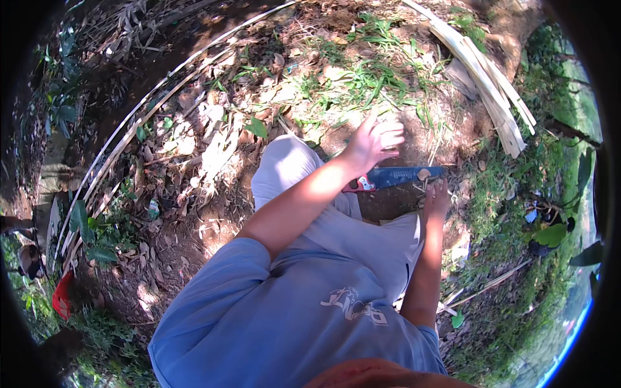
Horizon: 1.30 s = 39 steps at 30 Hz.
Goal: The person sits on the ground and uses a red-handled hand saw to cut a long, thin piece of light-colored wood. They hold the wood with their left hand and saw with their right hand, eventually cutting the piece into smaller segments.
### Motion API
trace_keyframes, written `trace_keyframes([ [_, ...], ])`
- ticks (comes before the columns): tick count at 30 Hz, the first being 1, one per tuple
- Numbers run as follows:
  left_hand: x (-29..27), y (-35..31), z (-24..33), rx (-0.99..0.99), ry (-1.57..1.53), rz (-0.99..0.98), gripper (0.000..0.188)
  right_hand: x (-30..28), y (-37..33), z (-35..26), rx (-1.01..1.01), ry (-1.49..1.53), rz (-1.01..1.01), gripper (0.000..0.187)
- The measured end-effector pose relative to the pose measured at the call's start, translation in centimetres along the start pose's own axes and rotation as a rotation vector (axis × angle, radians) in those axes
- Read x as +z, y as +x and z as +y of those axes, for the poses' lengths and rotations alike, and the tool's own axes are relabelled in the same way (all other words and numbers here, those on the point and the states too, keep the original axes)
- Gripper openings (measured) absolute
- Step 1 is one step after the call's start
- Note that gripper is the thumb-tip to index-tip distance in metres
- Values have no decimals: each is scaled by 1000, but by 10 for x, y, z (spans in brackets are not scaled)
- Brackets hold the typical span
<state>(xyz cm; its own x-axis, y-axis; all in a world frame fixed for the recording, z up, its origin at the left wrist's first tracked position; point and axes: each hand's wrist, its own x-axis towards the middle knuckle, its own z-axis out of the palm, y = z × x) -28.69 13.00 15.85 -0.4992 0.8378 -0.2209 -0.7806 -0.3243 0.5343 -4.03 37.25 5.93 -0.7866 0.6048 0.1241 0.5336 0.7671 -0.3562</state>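
Observation:
A hand saw [401,176] with a dark blade and a red and white handle lies crosswise just beyond my knees. A small tan leaf or chip rests on its blade near the tip. My left hand [375,145] is raised over the handle end, fingers spread and holding nothing. By the blade's tip, my right hand [436,199] is low with its fingers stretched forward. Whether those fingertips touch the blade or the ground is unclear. My legs [349,239] in light grey trousers are bent below the saw.
Pale split strips [488,84], probably bamboo or wood, lie at the far right. Long thin strips [139,116] curve along the left over dry leaves. A red object [63,296] sits at the lower left. Green grass [375,77] grows ahead, and a tree trunk base [514,26] stands beyond.

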Motion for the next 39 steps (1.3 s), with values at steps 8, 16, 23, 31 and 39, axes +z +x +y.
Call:
trace_keyframes([
  [8,-84,16,0,-78,362,373,42,-64,-236,213,859,35,-122,51],
  [16,-69,46,-73,-344,660,211,58,52,-516,158,1572,642,-486,47],
  [23,-65,90,-148,-349,1140,340,41,57,-668,69,1888,884,-681,59],
  [31,-67,101,-131,-525,1061,-37,42,53,-713,38,1951,880,-180,43],
  [39,20,87,0,-351,1383,-157,53,94,-711,-20,1951,964,-336,35],
])
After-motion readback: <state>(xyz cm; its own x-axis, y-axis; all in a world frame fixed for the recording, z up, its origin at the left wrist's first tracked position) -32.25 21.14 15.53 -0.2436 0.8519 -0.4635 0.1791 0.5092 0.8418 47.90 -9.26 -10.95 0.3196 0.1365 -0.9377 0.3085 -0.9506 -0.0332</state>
